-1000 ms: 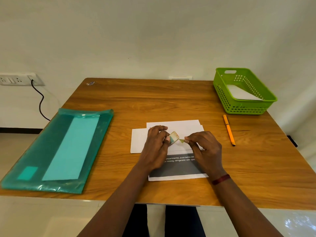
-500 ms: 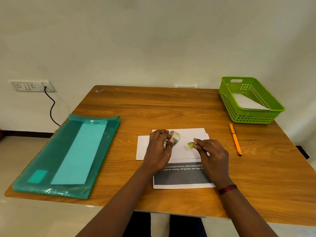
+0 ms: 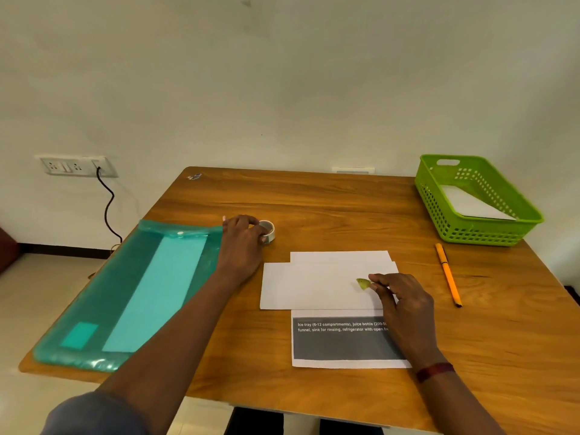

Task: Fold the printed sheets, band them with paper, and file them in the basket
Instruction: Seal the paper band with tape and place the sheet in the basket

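Printed sheets [image 3: 345, 346] are lying folded at lower centre of the frame on the table [image 3: 345, 208], grey text block facing up. A white paper band [image 3: 314, 287] is lying across their upper part, with another white sheet [image 3: 339, 256] showing just behind it. The right hand [image 3: 405, 306] is resting over the band's right end, thumb and forefinger pinching a greenish tape piece [image 3: 363, 284]. The left hand [image 3: 243, 243] is reaching up-left of the sheets, fingers curled round a tape roll [image 3: 267, 230] beside a teal folder [image 3: 125, 293]. A green basket [image 3: 477, 235] is standing at upper right, holding one white packet [image 3: 470, 204]. An orange pen [image 3: 448, 274] is lying between it and the sheets.

Step judged in hand: taping the band. Draw the band ends snug, lay the tape across the overlap, and press from centre outward while the free hand is pinning the sheets.

The band's overlap and underside are hidden, so whether it is wrapping round the sheets cannot be told. The right hand is covering the ends of the printed lines.
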Demonstrator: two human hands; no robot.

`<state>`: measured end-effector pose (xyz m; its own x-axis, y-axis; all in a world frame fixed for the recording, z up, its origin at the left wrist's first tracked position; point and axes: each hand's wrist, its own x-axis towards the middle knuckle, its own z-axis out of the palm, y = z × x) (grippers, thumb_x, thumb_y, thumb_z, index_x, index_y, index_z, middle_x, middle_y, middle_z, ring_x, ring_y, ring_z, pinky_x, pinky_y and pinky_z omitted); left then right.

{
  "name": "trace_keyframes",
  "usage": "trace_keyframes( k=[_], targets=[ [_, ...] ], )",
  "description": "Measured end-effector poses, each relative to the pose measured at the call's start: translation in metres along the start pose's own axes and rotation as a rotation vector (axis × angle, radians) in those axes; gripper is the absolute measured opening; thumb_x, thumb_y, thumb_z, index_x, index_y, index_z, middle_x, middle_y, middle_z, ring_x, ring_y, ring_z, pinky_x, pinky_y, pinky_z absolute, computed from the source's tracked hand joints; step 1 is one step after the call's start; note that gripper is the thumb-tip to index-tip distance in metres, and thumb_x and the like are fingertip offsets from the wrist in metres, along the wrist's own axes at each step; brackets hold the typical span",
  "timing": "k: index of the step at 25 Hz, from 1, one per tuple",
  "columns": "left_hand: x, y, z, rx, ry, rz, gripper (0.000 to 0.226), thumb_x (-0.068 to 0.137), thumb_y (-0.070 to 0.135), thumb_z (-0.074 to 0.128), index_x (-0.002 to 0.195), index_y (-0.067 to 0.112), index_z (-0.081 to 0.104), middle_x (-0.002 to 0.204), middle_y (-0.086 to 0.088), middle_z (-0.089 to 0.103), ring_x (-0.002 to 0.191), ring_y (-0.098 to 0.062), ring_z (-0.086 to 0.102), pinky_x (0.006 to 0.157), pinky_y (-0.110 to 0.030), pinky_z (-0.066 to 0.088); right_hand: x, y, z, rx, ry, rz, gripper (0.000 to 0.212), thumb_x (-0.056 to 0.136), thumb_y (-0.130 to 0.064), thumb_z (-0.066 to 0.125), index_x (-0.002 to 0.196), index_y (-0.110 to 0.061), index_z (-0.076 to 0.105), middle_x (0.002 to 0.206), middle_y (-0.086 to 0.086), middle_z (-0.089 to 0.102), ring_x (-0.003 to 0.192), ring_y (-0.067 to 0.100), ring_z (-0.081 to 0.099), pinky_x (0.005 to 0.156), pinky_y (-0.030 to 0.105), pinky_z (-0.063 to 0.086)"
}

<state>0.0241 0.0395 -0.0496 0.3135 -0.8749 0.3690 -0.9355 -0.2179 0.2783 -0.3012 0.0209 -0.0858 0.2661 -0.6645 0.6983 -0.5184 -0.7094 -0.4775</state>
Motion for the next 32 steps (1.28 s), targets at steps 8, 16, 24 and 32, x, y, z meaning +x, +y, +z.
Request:
trace_keyframes(
  k=[8,16,24,32],
  targets=[
    [0.002,-0.014,0.014,0.029,-0.015,0.041,0.044,0.091,0.004,0.060,0.131,0.022,0.061,0.137,-0.004,0.058,0.140,-0.028,0.036,0.119,-0.052,0.004,-0.002,0.000,0.001,-0.029,0.028,0.016,0.023,0.079,-0.006,0.073,0.102,-0.004,0.073,0.092,0.004,0.073,0.085,0.009,0.059,0.073,0.026,0.052],
    [-0.059,0.085,0.012,-0.277,-0.050,0.180,0.041,0.093,0.022,0.060,0.133,0.011,0.056,0.133,-0.010,0.054,0.129,-0.026,0.043,0.105,-0.040,0.039,0.007,-0.006,-0.010,0.145,0.165,0.311,0.012,0.085,-0.006,0.071,0.094,-0.013,0.073,0.092,-0.007,0.069,0.085,0.003,0.062,0.074,0.016,0.048],
    [-0.078,0.170,0.034,-0.230,-0.135,0.373,0.042,0.100,0.035,0.048,0.133,0.010,0.055,0.134,-0.010,0.057,0.126,-0.026,0.048,0.108,-0.040,0.038,0.019,0.018,-0.018,0.375,0.209,0.719,0.011,0.092,-0.011,0.064,0.098,-0.017,0.071,0.096,-0.001,0.071,0.091,0.009,0.065,0.079,0.022,0.051],
    [-0.075,0.179,0.051,-0.299,-0.199,0.322,0.031,0.098,0.033,0.052,0.124,0.016,0.054,0.128,-0.003,0.055,0.113,-0.020,0.053,0.091,-0.032,0.046,0.061,0.057,-0.039,0.155,-0.405,0.520,0.012,0.092,-0.011,0.064,0.097,-0.014,0.074,0.091,-0.006,0.068,0.076,-0.001,0.058,0.073,0.018,0.046]
  ],
)
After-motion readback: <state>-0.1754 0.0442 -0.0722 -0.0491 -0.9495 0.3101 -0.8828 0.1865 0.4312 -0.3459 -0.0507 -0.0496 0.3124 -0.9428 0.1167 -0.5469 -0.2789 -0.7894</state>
